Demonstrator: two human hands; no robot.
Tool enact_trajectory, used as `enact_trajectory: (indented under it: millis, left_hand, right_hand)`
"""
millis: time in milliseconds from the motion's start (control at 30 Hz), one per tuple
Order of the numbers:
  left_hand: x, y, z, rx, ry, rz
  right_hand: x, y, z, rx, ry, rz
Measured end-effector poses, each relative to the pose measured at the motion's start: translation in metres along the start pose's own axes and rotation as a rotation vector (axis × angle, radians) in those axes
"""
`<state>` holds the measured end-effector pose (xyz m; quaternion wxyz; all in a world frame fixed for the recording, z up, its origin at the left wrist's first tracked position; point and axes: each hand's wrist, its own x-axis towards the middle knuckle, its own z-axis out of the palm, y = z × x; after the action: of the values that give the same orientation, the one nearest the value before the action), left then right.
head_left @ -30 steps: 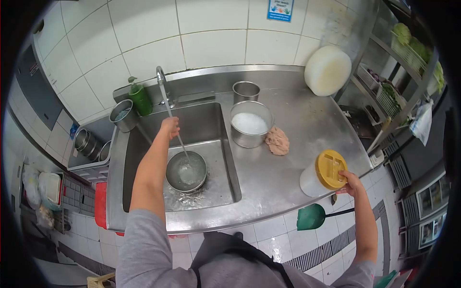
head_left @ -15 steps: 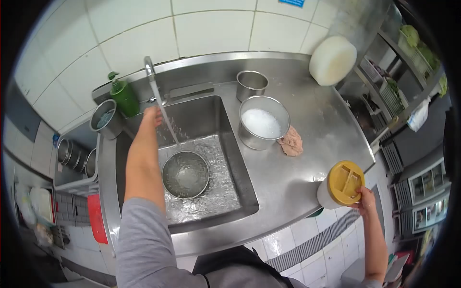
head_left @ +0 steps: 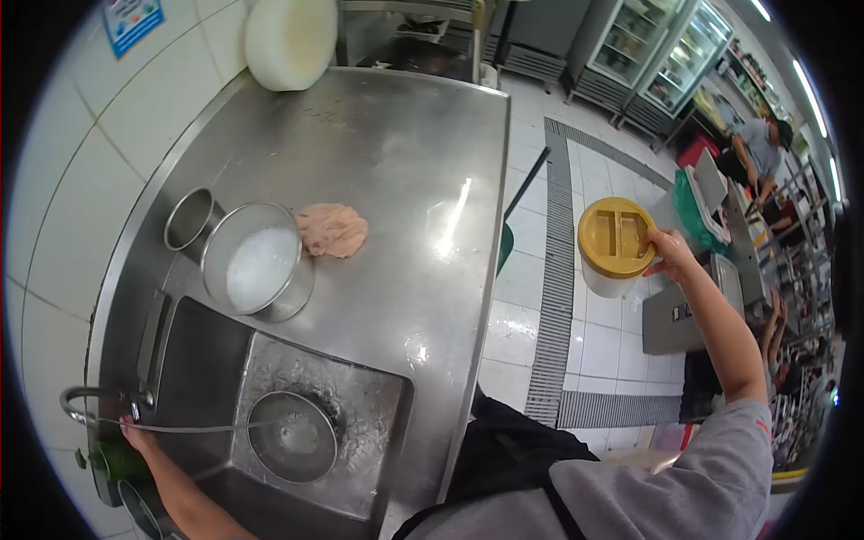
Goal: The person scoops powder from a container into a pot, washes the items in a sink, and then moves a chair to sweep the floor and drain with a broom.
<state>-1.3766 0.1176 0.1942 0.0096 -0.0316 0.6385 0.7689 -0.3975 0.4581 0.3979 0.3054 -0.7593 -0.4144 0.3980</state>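
Observation:
My left hand (head_left: 139,436) is at the base of the tap (head_left: 76,405), its fingers closed at the small lever and partly hidden. A thin stream of water runs from the spout into a round metal bowl (head_left: 310,466) in the sink (head_left: 360,396). Held out past the counter's edge, my right hand (head_left: 668,252) grips a white container with a yellow lid (head_left: 616,238) by its rim. On the counter stand a metal pot with white foam or granules (head_left: 304,286) and a smaller metal cup (head_left: 193,220). A crumpled pinkish cloth (head_left: 331,229) lies beside the pot.
A thick round white block (head_left: 292,43) leans at the counter's far corner. By the tap are a green bottle (head_left: 117,461) and another metal container (head_left: 142,508). Beyond the counter are a floor drain grate (head_left: 551,333), grey bins (head_left: 675,319) and a co-worker (head_left: 760,153).
The view has swung to the right. My right hand has carried the yellow-lidded container away from the counter's edge, out over the floor. My left hand stays by the tap; water still runs.

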Motion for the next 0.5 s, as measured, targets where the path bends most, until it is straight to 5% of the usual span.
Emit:
enact_trajectory:
  millis: [100,167,200,233,400,500]
  left_hand:
    - [-0.125,0.016,0.018,0.378,-0.04,0.092]
    - [-0.14,-0.032,0.002,0.439,-0.333,-0.008]
    - [-0.213,-0.023,0.029,0.515,-0.293,-0.14]
    - [-0.222,-0.052,0.029,0.734,-0.321,-0.073]
    - [-0.453,-0.034,0.159,0.676,-0.766,0.147]
    - [-0.521,-0.049,0.211,0.764,-0.596,-0.18]
  right_hand:
    - [0.018,0.043,-0.01,-0.063,0.051,0.05]
    - [0.037,0.072,-0.01,0.001,0.044,0.107]
    - [0.048,0.087,-0.008,-0.002,0.031,0.114]
    - [0.058,0.102,-0.007,-0.006,0.018,0.125]
    - [0.141,0.183,0.037,-0.103,-0.029,0.023]
    - [0.191,0.231,0.086,-0.225,-0.11,-0.217]
